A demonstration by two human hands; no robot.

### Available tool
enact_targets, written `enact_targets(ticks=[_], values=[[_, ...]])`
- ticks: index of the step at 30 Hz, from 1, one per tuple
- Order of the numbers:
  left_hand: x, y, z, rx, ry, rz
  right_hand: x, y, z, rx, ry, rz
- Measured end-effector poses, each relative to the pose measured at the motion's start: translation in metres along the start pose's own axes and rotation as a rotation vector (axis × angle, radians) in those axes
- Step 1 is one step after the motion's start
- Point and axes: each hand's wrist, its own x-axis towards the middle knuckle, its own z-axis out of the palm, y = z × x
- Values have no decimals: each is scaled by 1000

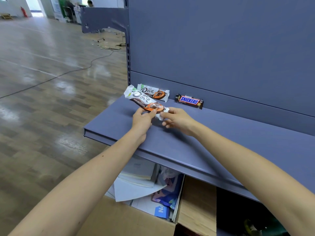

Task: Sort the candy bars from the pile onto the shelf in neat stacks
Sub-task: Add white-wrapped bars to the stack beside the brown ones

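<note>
Over blue shelf point(110, 123): Dove bar point(144, 99) pinched at near end by fingers point(140, 111) of left hand point(143, 119) and right hand point(178, 119), long axis nearly parallel to second Dove bar point(153, 92) just behind (Snickers point(189, 101) apart, rightward).

Large hall, glossy wooden floor point(42, 92), blue-grey shelf unit point(117, 121).
The wooden floor spreads from 8 to 11 o'clock, shining with pale reflections, a dark cable point(68, 71) trailing across it. Near 11 o'clock a red fire extinguisher point(24, 12) stands by a white wall point(12, 6) beside a bright doorway point(35, 4). The back panel point(221, 40) fills 12 to 3 o'clock. An open cardboard box point(196, 201) of papers point(136, 189) sits at 6 o'clock.
</note>
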Motion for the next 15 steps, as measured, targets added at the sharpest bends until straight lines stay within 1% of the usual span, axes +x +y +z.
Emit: enact_targets(ticks=[2,4,6,9,12,13,15], values=[[2,-2,-4,29,-14,13,2,0,3,4,20,-2],[3,-1,-10,102,-36,64,3,1,6,33,13,2],[7,1,-17,287,-44,138,8,2,9,65,40,-6],[20,1,-35,679,-40,243,19,2,9,62,165,-33],[32,-9,-59,1057,-35,338,32,3,1,-102,320,-43],[31,-13,-65,1133,-20,339,36,4,-3,-176,363,-51],[28,-19,-72,1163,33,353,44,7,-12,-317,423,-75]])
